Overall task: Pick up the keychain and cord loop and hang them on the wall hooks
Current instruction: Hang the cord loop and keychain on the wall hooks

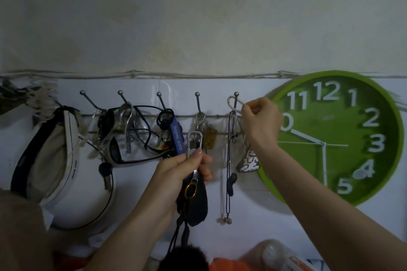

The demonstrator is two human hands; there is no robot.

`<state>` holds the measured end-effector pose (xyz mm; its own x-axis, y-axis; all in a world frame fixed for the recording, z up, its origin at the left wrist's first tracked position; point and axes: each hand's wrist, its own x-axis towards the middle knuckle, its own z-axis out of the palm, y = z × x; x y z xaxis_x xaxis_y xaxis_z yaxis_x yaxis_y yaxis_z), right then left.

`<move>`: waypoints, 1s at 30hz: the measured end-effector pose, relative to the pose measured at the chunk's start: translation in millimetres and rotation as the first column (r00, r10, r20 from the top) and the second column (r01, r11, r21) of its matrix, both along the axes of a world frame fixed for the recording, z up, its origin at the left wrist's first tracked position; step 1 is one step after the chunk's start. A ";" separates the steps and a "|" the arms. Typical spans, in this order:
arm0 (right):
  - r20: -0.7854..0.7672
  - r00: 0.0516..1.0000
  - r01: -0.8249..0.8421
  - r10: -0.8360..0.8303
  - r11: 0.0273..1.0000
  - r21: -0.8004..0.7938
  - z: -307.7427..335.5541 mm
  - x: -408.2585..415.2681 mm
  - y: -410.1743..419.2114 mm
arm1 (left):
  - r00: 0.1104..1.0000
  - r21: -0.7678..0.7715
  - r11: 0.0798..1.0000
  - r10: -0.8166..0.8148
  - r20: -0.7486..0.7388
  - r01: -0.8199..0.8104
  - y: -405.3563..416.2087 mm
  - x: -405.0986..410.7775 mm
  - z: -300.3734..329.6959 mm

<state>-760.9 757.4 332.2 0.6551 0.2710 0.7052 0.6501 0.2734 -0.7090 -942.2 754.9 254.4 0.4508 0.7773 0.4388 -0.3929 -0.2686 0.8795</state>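
Note:
My left hand grips the keychain by its silver carabiner, held just below the hook rail; a gold ring and a dark pouch dangle under my fingers. My right hand pinches the white cord loop, whose rounded end sits around the rightmost wall hook, just under its ball tip. The rail carries several ball-tipped hooks. The hook second from the right holds a small clip with keys, directly above the carabiner.
A green wall clock hangs right of the hooks, close behind my right wrist. A white bag, sunglasses, a blue Beijing 2022 lanyard and a black cord necklace crowd the other hooks.

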 end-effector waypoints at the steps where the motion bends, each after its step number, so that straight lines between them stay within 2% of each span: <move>1: 0.005 1.000 0.006 -0.006 0.998 -0.056 -4.2 -0.1 3.4 | 1.000 -0.001 1.000 0.004 0.002 -0.004 0.7 1.7 -0.5; 5: 0.133 0.986 0.129 -0.097 0.957 -0.261 -29.7 -4.1 15.3 | 1.000 0.009 1.000 0.020 0.001 -0.020 2.7 7.2 -4.6; 8: 0.263 0.954 0.216 -0.147 0.942 -0.256 -43.7 -4.1 18.4 | 1.000 0.008 1.000 0.017 -0.012 -0.017 3.2 9.4 -5.3; 12: 0.388 0.907 0.275 -0.161 0.926 -0.258 -52.2 4.9 13.1 | 0.999 -0.037 0.999 -0.005 0.048 0.006 0.5 14.3 -2.1; 17: 0.494 0.868 0.245 -0.046 0.906 -0.346 -81.8 3.1 -4.6 | 0.998 -0.014 1.000 -0.013 0.056 0.014 -3.2 23.0 -1.4; 20: 0.579 0.815 0.317 0.008 0.831 -0.458 -101.7 -1.7 -20.7 | 0.999 0.001 1.000 -0.002 0.040 0.002 -3.3 27.6 -1.7; 21: 0.571 0.821 0.272 0.013 0.870 -0.411 -107.9 -5.4 -28.3 | 0.999 0.006 1.000 0.003 0.036 -0.004 -3.1 28.5 -1.7; 22: 0.513 0.857 0.148 0.044 0.934 -0.327 -111.5 -11.6 -38.0 | 0.999 0.007 1.000 0.003 0.037 -0.003 -3.0 29.5 -1.5; 23: 0.425 0.896 -0.032 0.126 0.975 -0.222 -112.4 -19.4 -49.0 | 0.999 0.003 1.000 -0.005 0.040 0.005 -3.3 30.1 -0.7; 24: 0.324 0.909 -0.223 0.262 0.963 -0.154 -111.1 -27.3 -58.2 | 0.999 -0.003 1.000 -0.019 0.040 0.019 -4.5 31.0 0.5; 26: 0.158 0.831 -0.513 0.534 0.844 -0.155 -105.6 -39.8 -68.8 | 0.998 -0.013 0.999 -0.049 0.046 0.050 -7.8 32.8 3.8; 27: 0.099 0.776 -0.602 0.623 0.778 -0.179 -103.6 -44.1 -70.6 | 0.996 -0.019 0.998 -0.064 0.059 0.065 -9.2 33.9 5.2; 30: -0.025 0.682 -0.727 0.731 0.675 -0.128 -97.5 -52.8 -68.6 | 0.990 -0.019 0.995 -0.095 0.106 0.097 -12.2 37.3 8.7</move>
<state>-813.7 688.8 234.7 0.1961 0.7358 0.6482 0.2987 0.5848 -0.7542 -904.9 742.7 263.0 0.4762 0.7433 0.4698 -0.5066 -0.2047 0.8375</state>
